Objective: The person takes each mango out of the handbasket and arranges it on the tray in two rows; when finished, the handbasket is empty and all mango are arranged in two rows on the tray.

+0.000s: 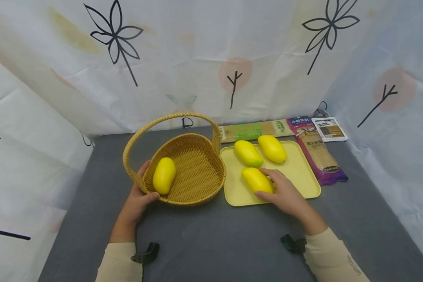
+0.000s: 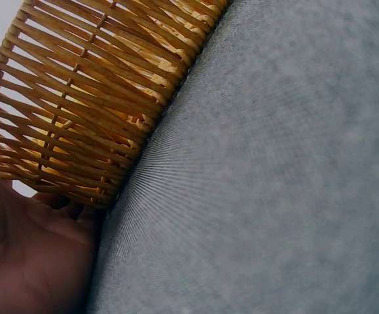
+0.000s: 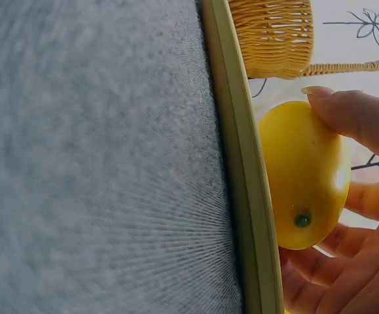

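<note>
A woven wicker basket [image 1: 194,172] with a tall arched handle stands on the left of the table, one yellow mango [image 1: 164,176] inside it. My left hand [image 1: 135,201] grips the basket's left side, thumb over the rim; the left wrist view shows the palm against the woven wall [image 2: 91,98]. On a pale yellow tray [image 1: 304,184] lie three more mangoes. The nearest mango [image 1: 256,180] is between the thumb and fingers of my right hand [image 1: 285,194], which curl round it in the right wrist view. Behind it are a second mango [image 1: 248,153] and a third mango [image 1: 272,149].
A green noodle packet [image 1: 250,131] lies behind the tray. To its right are a purple pasta bag [image 1: 317,152] and a small white-framed package [image 1: 329,129]. Printed cloth [image 1: 197,58] hangs along the table's back and sides.
</note>
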The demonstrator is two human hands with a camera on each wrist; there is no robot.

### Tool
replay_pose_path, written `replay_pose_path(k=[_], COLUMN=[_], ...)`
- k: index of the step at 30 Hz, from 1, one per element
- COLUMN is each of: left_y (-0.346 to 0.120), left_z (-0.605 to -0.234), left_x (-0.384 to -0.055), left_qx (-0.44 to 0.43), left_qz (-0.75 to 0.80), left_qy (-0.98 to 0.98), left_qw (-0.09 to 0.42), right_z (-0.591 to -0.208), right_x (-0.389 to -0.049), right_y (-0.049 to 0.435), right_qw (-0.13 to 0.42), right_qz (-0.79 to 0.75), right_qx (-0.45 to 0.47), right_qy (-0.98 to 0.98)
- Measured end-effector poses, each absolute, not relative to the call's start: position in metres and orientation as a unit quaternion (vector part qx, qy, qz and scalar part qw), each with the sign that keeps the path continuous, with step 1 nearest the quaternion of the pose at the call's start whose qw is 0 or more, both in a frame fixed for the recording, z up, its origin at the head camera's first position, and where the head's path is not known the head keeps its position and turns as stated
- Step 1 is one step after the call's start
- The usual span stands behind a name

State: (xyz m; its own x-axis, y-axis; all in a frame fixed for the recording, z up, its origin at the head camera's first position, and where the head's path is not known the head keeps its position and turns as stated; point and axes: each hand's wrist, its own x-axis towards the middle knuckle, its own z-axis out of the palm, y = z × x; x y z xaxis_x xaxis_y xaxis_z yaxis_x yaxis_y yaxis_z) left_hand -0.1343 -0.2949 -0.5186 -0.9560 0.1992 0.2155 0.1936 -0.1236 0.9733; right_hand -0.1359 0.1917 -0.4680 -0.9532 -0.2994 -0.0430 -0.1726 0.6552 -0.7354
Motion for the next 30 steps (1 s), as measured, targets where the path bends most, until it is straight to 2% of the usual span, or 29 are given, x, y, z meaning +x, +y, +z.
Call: replay_pose_path(k=[5, 30], left_y=[-0.2952, -0.2951], left_z=[-0.5192, -0.5167], left_x=[-0.1348, -0.1335], left_qx=[0.145, 0.142], left_qz=[0.732, 0.728], left_qy=[0.665, 0.67], left_qw=[0.004, 0.007], right_z=[-0.4704, -0.4674], right_x=[-0.1354, -0.1333], right_y=[0.1929, 0.1969], right_qw=[0.069, 0.085], right_qz=[-0.392, -0.399], right_qx=[-0.134, -0.127], right_qy=[0.907, 0.904])
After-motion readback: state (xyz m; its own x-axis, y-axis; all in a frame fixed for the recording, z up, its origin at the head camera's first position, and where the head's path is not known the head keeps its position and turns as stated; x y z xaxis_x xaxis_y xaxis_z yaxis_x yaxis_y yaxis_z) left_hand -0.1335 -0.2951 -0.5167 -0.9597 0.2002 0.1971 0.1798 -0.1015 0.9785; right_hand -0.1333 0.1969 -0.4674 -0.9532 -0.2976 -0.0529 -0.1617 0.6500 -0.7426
